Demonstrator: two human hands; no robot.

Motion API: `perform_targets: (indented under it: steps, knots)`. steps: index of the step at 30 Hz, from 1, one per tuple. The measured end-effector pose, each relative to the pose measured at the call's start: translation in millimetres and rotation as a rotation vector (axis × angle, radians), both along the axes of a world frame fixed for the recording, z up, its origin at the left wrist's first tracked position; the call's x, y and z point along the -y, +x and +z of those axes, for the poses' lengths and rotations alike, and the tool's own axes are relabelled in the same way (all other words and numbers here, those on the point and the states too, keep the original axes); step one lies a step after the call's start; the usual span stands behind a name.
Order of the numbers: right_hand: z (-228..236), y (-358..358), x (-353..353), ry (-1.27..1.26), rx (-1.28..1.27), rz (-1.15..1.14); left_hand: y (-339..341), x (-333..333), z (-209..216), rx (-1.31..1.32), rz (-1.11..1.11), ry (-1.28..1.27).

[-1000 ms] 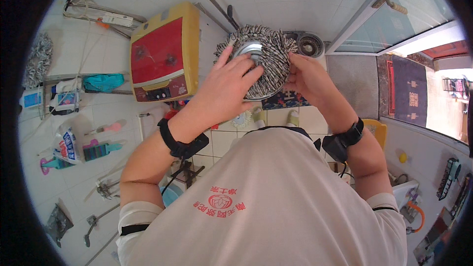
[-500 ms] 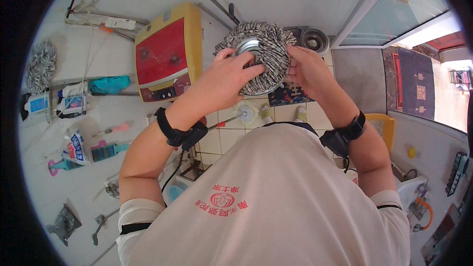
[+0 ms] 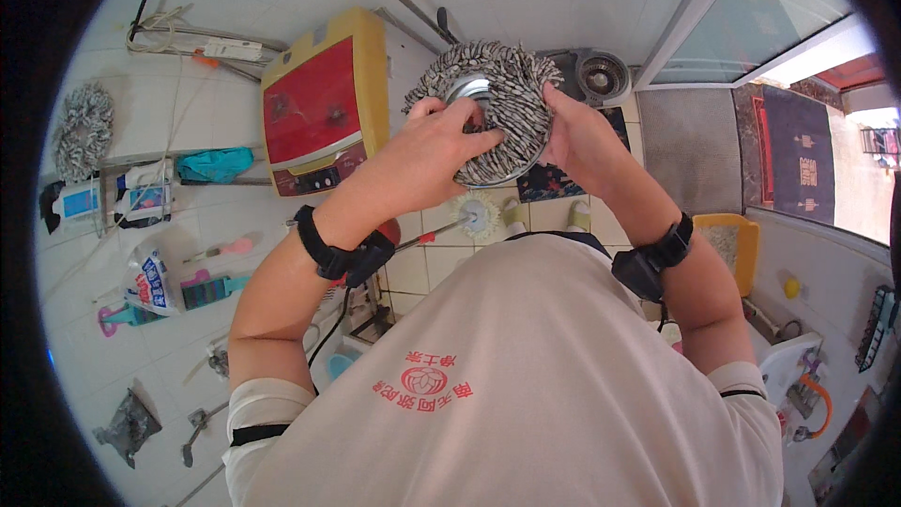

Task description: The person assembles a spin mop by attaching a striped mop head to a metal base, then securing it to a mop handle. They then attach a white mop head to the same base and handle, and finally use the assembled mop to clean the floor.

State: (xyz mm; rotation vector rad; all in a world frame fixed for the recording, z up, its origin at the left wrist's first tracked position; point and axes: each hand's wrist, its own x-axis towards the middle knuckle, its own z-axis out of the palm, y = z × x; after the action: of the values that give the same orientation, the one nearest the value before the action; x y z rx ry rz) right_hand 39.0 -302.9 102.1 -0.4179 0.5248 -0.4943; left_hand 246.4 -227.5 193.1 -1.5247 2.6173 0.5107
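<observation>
In front of my chest I hold a shaggy grey-and-white ring-shaped mop head (image 3: 518, 103). A shiny round metal part (image 3: 472, 89) shows in its middle, and a metal rim shows along its lower edge. My left hand (image 3: 441, 148) grips the mop head from the left, its fingers bent into the central opening and its thumb across the strands. On the right side, my right hand (image 3: 577, 136) pinches the outer edge, thumb near me and fingers partly hidden behind. Both wrists wear black straps with small boxes.
A yellow-framed washing machine (image 3: 314, 103) with a red lid stands left. Beyond the mop head is a steel spin basket (image 3: 603, 75). A white-headed mop (image 3: 477, 216) lies near my slippers. Another grey mop ring (image 3: 84, 131) hangs on the left wall; a glass door (image 3: 751, 23) stands right.
The grip on the mop head stays nearly the same. My right hand has shifted slightly along the edge toward the left. The view has moved a little.
</observation>
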Motion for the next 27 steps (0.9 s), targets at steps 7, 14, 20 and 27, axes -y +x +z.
perform_targets:
  steps: [7,14,20,27]
  knots:
    - [-2,4,0,0.002,0.053,-0.019,5,1,8,0.014,0.032,0.023]
    - [0,1,-1,-0.003,0.065,-0.032,10,1,10,0.002,0.039,0.06]
    - [3,0,0,-0.036,0.077,-0.002,9,2,11,0.082,0.037,0.081]
    - [2,0,0,-0.001,0.105,0.01,8,-2,11,0.053,0.025,0.044]
